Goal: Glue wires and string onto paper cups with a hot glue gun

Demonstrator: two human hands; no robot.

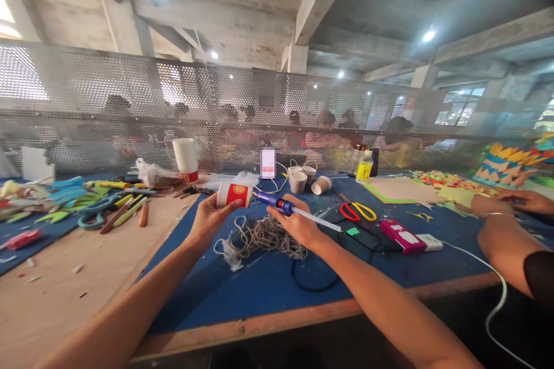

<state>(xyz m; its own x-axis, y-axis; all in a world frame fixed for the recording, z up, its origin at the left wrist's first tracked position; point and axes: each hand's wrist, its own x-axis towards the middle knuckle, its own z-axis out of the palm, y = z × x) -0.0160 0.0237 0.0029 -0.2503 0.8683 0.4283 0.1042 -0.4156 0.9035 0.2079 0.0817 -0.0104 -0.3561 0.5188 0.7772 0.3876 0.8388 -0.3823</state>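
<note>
My left hand [213,214] is closed around a red and white paper cup [234,195] tipped on its side. A blue glue gun [273,202] is gripped in my right hand [298,222], its nozzle close against the cup's right end; whether they touch I cannot tell. From the gun's back a long white glue stick [318,219] sticks out toward the lower right. Beneath both hands, a loose tangle of grey-brown cord [277,236] lies on the blue mat [208,300].
Behind my hands stand small cord-wrapped cups [298,180]. To the right lie red-and-yellow-handled scissors [358,211], a magenta power strip [402,236] and another person's hands [497,204]. At left are a cup stack [185,158] and blue-handled scissors [98,211]. A perforated metal screen [242,98] rises behind.
</note>
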